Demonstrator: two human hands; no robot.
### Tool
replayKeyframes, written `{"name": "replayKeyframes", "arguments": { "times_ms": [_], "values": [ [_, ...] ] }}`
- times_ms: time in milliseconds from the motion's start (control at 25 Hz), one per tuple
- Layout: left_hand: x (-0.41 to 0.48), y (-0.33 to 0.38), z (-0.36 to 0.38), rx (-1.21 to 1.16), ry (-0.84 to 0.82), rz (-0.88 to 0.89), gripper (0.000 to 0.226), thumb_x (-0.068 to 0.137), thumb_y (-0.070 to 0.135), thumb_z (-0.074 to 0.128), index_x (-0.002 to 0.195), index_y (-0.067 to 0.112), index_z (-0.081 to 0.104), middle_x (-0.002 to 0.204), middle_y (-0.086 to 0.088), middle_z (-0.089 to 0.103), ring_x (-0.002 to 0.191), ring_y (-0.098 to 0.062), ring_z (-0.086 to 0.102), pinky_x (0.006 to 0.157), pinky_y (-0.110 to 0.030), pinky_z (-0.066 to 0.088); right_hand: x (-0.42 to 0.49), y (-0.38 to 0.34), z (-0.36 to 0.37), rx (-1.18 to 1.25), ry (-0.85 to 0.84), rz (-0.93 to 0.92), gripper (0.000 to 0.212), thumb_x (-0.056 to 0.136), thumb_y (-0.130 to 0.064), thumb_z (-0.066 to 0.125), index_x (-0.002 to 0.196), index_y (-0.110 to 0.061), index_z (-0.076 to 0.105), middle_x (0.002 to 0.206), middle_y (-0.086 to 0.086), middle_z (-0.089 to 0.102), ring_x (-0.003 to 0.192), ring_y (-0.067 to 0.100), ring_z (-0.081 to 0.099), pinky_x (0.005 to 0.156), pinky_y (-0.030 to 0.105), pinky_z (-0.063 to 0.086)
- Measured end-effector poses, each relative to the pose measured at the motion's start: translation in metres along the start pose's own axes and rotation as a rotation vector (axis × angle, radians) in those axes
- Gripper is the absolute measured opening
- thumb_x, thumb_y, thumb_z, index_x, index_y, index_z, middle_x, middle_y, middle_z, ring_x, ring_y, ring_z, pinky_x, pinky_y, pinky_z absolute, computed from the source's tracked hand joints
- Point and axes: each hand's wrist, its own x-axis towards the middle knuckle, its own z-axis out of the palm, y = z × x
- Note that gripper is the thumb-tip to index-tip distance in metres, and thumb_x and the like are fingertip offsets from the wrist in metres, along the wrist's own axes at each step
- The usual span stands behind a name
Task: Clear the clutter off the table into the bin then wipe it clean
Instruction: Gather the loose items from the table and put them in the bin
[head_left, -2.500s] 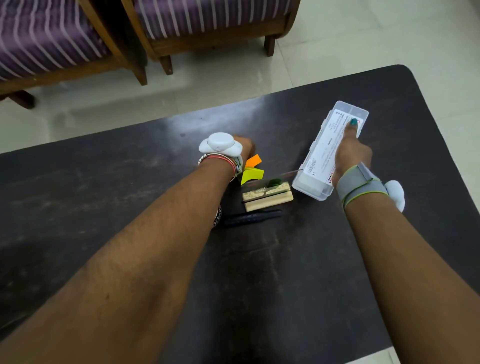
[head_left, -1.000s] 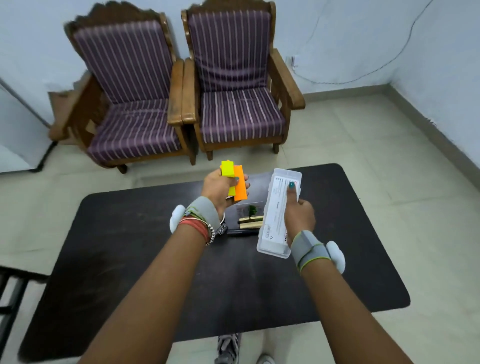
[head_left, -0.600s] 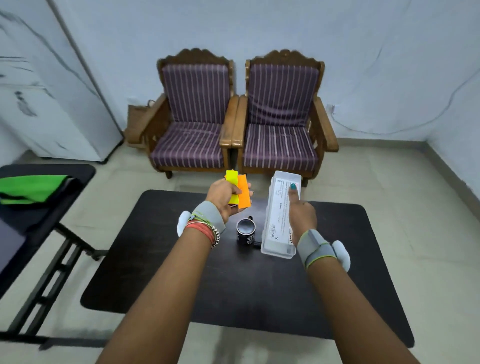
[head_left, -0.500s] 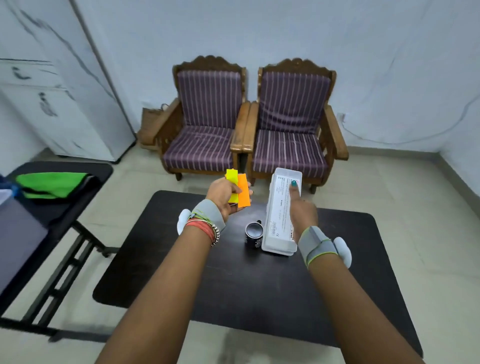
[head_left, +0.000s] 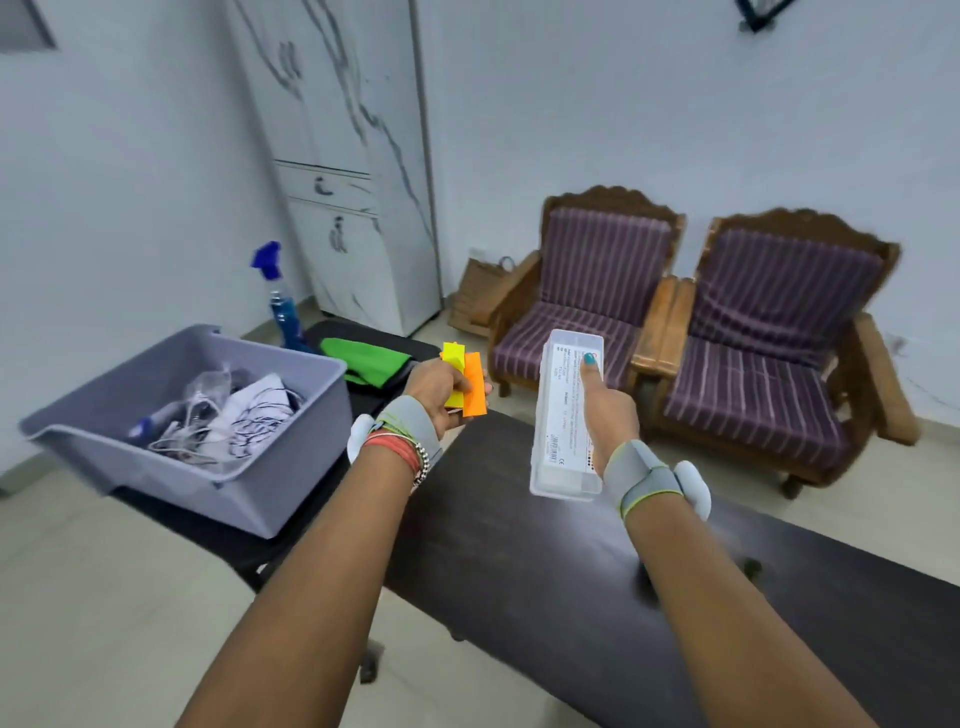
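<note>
Dark table (head_left: 519, 571) below, both hands above it and full.
The right hand (head_left: 608, 415) grips a clear plastic box (head_left: 563, 415), one finger along its label; the left hand (head_left: 436, 395) pinches orange and yellow paper strips (head_left: 467, 387), near the grey bin (head_left: 260, 499).

The translucent rectangular plastic box (head_left: 566, 480) carries a white paper label (head_left: 567, 410) with several lines of small dark print running lengthwise, a barcode (head_left: 551, 456) near its lower end and a row of coloured dots (head_left: 589, 460) beside that. The print is too small and blurred to read.
</note>
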Motion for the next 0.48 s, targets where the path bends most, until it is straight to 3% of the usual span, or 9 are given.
{"name": "replayKeyframes", "arguments": {
  "times_ms": [80, 200, 320, 400, 480],
  "values": [
    [0.005, 0.02, -0.039, -0.04, 0.063, 0.018, 0.037, 0.086, -0.013, 0.032, 0.102, 0.005, 0.059, 0.084, -0.007, 0.063, 0.072, -0.02, 0.063, 0.066, -0.034, 0.052, -0.002, -0.011, 0.051, -0.034, -0.086, -0.014, 0.05, 0.085, -0.068, 0.049, 0.095, -0.021, 0.066, 0.092, -0.001, 0.073, 0.086, 0.021, 0.071, 0.063, 0.027, 0.045],
    [0.017, 0.049, -0.094, -0.092, 0.166, 0.084, 0.043, 0.087, -0.014, 0.032, 0.117, 0.006, 0.054, 0.084, -0.006, 0.062, 0.062, -0.018, 0.065, 0.054, -0.029, 0.054, -0.003, -0.031, 0.128, -0.109, -0.209, -0.043, 0.056, 0.084, -0.069, 0.047, 0.098, -0.019, 0.066, 0.098, 0.003, 0.072, 0.09, 0.024, 0.07, 0.074, 0.034, 0.052],
    [0.031, 0.069, -0.141, -0.137, 0.284, 0.096, 0.044, 0.087, -0.015, 0.034, 0.122, 0.006, 0.05, 0.09, -0.011, 0.062, 0.068, -0.021, 0.063, 0.059, -0.034, 0.052, 0.008, -0.045, 0.191, -0.158, -0.272, -0.117, 0.057, 0.085, -0.07, 0.045, 0.086, -0.016, 0.063, 0.094, 0.006, 0.069, 0.088, 0.027, 0.067, 0.088, 0.041, 0.054],
    [0.046, 0.08, -0.175, -0.169, 0.397, 0.126, 0.042, 0.085, -0.016, 0.037, 0.118, 0.008, 0.047, 0.09, -0.015, 0.061, 0.068, -0.023, 0.063, 0.055, -0.035, 0.053, 0.016, -0.055, 0.237, -0.193, -0.327, -0.16, 0.054, 0.086, -0.069, 0.044, 0.074, -0.017, 0.056, 0.079, 0.001, 0.062, 0.073, 0.021, 0.062, 0.077, 0.033, 0.05],
    [0.061, 0.089, -0.21, -0.19, 0.509, 0.113, 0.037, 0.086, -0.015, 0.037, 0.112, 0.008, 0.048, 0.085, -0.016, 0.061, 0.068, -0.024, 0.063, 0.054, -0.036, 0.052, 0.028, -0.063, 0.284, -0.238, -0.408, -0.18, 0.056, 0.087, -0.069, 0.042, 0.074, -0.016, 0.055, 0.079, 0.002, 0.062, 0.073, 0.022, 0.061, 0.073, 0.032, 0.049]
  ]
}}
